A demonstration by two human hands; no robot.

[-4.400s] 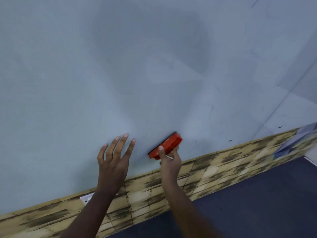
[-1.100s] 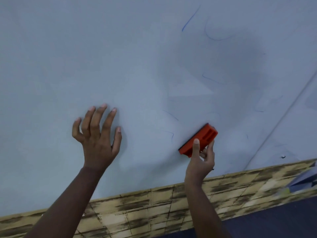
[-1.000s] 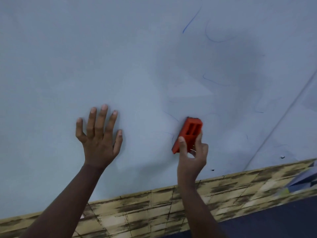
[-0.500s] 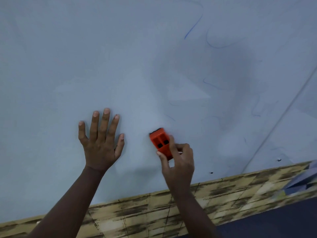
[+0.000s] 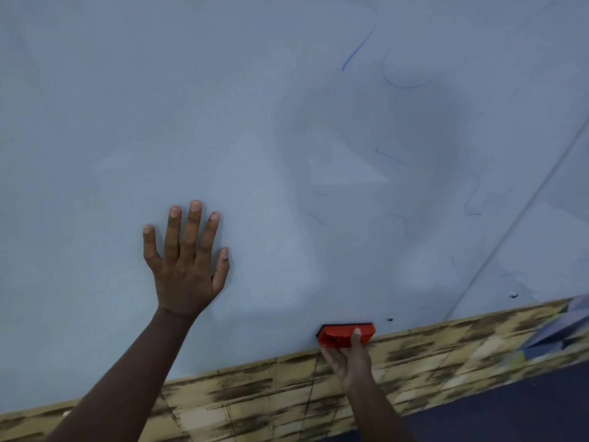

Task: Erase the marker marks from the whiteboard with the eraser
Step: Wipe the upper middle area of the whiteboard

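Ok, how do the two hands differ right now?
The left hand lies flat on the whiteboard with fingers straight and spread; the right hand grips the orange eraser. The left sits higher up; the right is at the board's bottom edge. Both reach up from below.

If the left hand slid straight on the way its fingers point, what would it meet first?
The left hand lies flat on the whiteboard, fingers pointing up. That path looks free: bare board up to the picture's top edge. The blue marker marks lie off to the right.
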